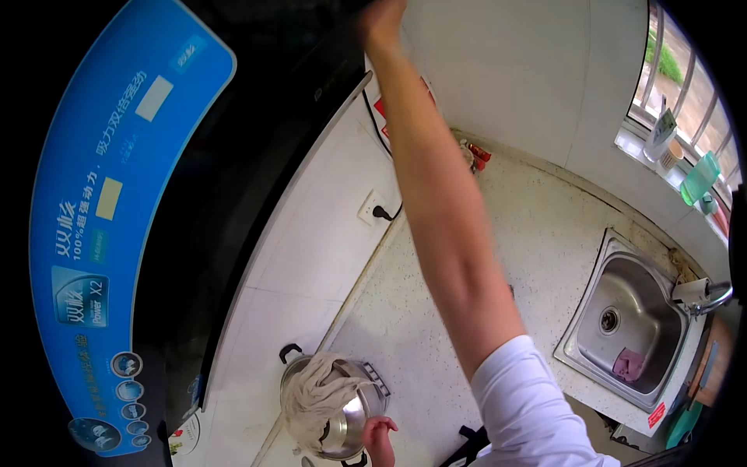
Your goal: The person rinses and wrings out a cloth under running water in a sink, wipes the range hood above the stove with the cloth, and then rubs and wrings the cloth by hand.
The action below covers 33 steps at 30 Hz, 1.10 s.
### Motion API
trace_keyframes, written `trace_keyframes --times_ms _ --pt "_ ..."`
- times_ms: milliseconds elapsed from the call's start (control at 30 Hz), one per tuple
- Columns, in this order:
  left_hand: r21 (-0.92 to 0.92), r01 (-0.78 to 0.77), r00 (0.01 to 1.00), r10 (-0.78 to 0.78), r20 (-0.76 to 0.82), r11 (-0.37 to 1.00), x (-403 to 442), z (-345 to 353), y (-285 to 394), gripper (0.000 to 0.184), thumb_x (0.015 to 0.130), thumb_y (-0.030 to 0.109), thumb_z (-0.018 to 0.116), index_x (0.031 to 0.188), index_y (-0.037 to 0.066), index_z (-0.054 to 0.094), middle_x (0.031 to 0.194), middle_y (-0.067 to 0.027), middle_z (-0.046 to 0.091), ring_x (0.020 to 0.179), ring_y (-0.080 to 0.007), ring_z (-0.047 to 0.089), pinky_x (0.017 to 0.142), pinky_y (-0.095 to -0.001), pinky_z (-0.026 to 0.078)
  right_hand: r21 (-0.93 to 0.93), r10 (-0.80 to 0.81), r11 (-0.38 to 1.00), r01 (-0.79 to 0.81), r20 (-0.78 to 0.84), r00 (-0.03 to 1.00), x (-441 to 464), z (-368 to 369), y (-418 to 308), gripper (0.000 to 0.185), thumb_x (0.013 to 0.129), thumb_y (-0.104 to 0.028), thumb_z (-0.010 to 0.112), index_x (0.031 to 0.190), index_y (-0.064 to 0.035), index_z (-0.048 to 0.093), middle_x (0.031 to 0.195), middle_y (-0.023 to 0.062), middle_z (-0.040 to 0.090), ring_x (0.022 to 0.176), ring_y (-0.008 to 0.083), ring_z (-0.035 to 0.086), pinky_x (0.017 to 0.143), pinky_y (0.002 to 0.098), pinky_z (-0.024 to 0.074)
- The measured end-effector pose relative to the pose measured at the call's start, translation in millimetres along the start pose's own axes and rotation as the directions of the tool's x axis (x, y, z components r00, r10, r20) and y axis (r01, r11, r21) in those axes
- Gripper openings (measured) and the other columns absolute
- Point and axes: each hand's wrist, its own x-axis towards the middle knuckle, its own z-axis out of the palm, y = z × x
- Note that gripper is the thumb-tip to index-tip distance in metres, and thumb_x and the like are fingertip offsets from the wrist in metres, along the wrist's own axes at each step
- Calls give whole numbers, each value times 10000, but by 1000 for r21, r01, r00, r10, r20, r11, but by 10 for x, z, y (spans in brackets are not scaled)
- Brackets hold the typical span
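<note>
My right arm reaches up across the view, and my right hand [381, 23] is at the top edge against the dark range hood [257, 86]. Its fingers are blurred and cut off, so its grip is hidden. Low in the view, my left hand [379, 437] is beside the rim of a steel pot [354, 424], its fingers loosely bent and nothing visible in them. A beige cloth [317, 393] lies bunched over the pot, partly hanging past its rim. The pot has black handles.
A steel sink [576, 342] with a purple cloth [628, 364] and a tap [712, 297] is on the right. Bottles and a cup [671, 156] stand on the windowsill. A black plug [380, 212] sits in the wall socket. Small red packets [479, 156] lie in the counter's corner.
</note>
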Motion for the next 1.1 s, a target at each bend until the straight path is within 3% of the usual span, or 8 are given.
trace_keyframes --times_ms 67,100,167,433,533,733,867,1100 --pt "-38 -1 1000 1 -2 999 4 -67 -94 171 836 236 542 826 94 637 853 -79 604 860 -180 557 772 -400 411 -630 -40 765 131 157 987 -65 -153 -160 285 830 -111 464 1058 60 471 919 137 514 915 185 473 820 340 404" --pt "-79 -8 1000 8 -1 997 12 -53 -137 162 838 223 533 820 95 631 837 -58 603 832 -191 563 753 -399 420 -937 32 180 300 311 950 -219 -114 -314 251 826 -110 476 1025 42 483 879 126 517 888 177 490 764 324 435" --pt "-208 -62 998 58 -25 976 46 13 -166 117 852 118 477 837 53 573 772 -69 577 730 -160 529 679 -319 407 -833 -34 306 461 475 880 -851 52 -539 258 701 49 446 959 49 453 938 248 444 856 404 442 737 461 372" --pt "-336 -291 956 289 -57 896 236 162 382 109 838 -27 403 828 8 506 759 -82 533 659 -149 497 597 -281 420 -625 206 679 385 665 717 -2175 -61 -874 386 570 -16 436 946 -23 521 951 195 427 910 360 427 828 420 361" --pt "-426 -309 936 352 24 850 257 397 605 103 820 -45 422 839 -4 515 807 -108 552 703 -159 519 629 -260 420 -756 -82 477 449 470 879 -1215 -321 -432 191 721 10 491 909 -14 511 826 183 493 746 314 514 661 400 430" --pt "-454 -377 882 463 91 807 417 400 911 113 829 -42 427 878 -12 524 876 -122 571 773 -153 530 681 -239 404 -862 466 500 -82 188 865 -485 -209 -608 242 793 -7 472 1034 -2 452 882 103 492 761 134 504 527 251 458" --pt "-431 -406 873 481 78 806 602 415 1192 105 830 -34 433 891 -10 515 890 -129 557 824 -183 536 767 -285 428 -805 98 359 472 536 839 -1667 -711 -464 281 712 35 507 983 -32 478 963 181 485 960 282 495 825 405 422" --pt "-382 -451 861 506 53 807 553 382 1222 97 815 8 442 893 10 501 909 -134 530 829 -193 510 788 -310 403 -828 185 418 374 481 857 -1404 -564 -587 239 699 21 457 934 -2 500 873 175 533 774 291 535 694 392 446"
